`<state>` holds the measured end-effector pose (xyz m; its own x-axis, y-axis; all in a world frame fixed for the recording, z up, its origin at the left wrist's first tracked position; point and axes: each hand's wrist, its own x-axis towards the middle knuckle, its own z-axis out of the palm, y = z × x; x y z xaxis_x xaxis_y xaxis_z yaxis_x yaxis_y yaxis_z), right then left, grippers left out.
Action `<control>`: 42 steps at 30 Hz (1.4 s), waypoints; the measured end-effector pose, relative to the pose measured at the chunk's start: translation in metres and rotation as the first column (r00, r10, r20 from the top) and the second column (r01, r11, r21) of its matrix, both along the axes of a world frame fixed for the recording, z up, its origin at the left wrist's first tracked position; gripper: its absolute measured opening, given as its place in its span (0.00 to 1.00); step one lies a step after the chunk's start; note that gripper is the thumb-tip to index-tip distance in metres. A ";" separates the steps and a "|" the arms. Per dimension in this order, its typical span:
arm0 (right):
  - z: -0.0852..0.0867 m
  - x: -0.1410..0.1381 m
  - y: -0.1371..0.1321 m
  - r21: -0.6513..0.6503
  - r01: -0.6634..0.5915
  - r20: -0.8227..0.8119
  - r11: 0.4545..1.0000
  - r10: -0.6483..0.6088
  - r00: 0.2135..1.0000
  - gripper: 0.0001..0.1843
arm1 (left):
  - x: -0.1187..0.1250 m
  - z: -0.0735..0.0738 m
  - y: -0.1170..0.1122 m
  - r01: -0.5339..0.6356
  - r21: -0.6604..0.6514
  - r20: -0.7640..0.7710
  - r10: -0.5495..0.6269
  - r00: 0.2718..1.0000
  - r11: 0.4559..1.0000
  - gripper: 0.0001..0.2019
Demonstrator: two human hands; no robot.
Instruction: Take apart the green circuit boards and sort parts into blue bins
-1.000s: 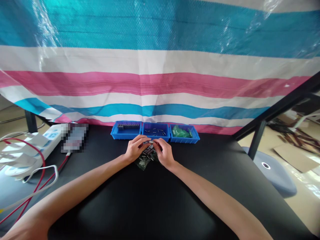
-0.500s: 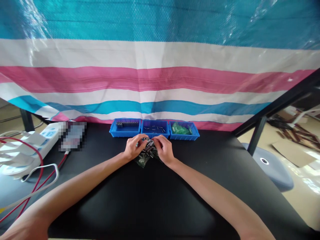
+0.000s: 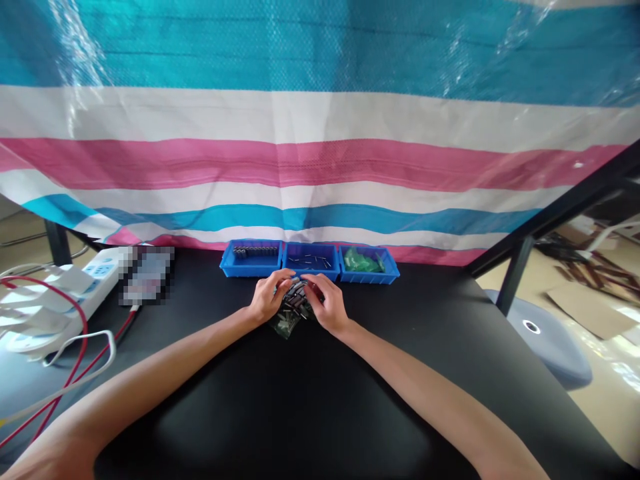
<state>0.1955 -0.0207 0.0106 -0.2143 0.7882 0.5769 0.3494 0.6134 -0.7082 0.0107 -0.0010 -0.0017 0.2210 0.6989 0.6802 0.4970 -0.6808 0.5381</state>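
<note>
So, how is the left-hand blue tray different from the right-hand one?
The left tray holds small dark cylinders, while the right tray holds a green, plastic-looking bundle. The left tray's contents are lined up along its back; the right tray's lie in a loose heap. Both trays are blue, open-topped and in one row on the black table.

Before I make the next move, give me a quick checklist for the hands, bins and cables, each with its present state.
1. Left hand and right hand at the pile: ok, one on either side.
2. Firm hold on a part in either hand: cannot tell, too small and partly hidden.
3. Left bin, middle bin and right bin in a row: ok.
4. Pins in the middle bin lined up: not ok, scattered.
5. Green plastic inside the right bin: ok.
6. Cables away from both hands: ok, off to the left.
</note>
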 end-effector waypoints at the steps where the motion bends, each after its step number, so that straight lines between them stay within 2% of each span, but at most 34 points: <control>1: 0.000 0.000 0.000 0.004 -0.012 0.005 1.000 0.012 1.000 0.12 | 0.000 -0.002 0.001 0.000 -0.014 0.009 0.001 1.000 1.000 0.12; 4: -0.003 0.000 0.001 0.017 -0.034 0.000 0.999 0.034 0.999 0.12 | 0.000 -0.003 0.001 0.020 -0.031 0.012 -0.019 1.000 0.999 0.12; 10: -0.008 0.000 0.004 0.026 -0.039 0.013 0.999 0.038 0.999 0.10 | 0.002 0.004 -0.002 0.052 -0.008 -0.035 -0.052 0.998 0.999 0.11; 16: -0.005 -0.001 0.004 0.021 -0.027 0.089 0.999 0.026 0.996 0.07 | 0.002 0.005 -0.003 0.048 -0.046 -0.026 -0.049 0.998 0.998 0.11; 20: -0.003 -0.001 0.003 0.018 0.000 0.046 1.000 -0.001 0.999 0.07 | 0.002 0.006 -0.002 0.055 -0.060 -0.045 -0.057 0.997 0.997 0.12; 25: -0.002 0.001 0.003 -0.016 0.018 0.026 1.000 -0.018 1.000 0.08 | 0.005 0.009 -0.001 0.036 0.022 -0.108 -0.033 0.994 0.999 0.12; 30: -0.001 0.000 0.003 -0.005 0.004 0.050 1.000 -0.004 0.999 0.09 | 0.005 0.010 -0.001 0.056 0.068 -0.079 -0.050 0.996 0.996 0.09; 36: -0.001 0.001 0.003 -0.025 0.059 0.047 0.998 -0.058 0.997 0.14 | 0.004 0.012 -0.004 0.052 0.001 -0.059 -0.052 0.997 0.999 0.09; 39: 0.000 0.001 0.003 -0.029 0.066 0.018 0.997 -0.066 0.998 0.15 | 0.004 0.012 -0.006 0.032 -0.048 -0.058 -0.034 0.998 0.998 0.09; 42: 0.001 0.001 0.002 -0.017 0.077 -0.003 0.997 -0.077 0.997 0.14 | 0.005 0.013 -0.007 0.012 -0.043 -0.056 -0.014 0.998 0.999 0.09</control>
<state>0.1963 -0.0189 0.0117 -0.1506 0.8120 0.5639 0.3927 0.5726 -0.7197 0.0157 -0.0076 0.0111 0.2671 0.7238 0.6362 0.5184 -0.6644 0.5383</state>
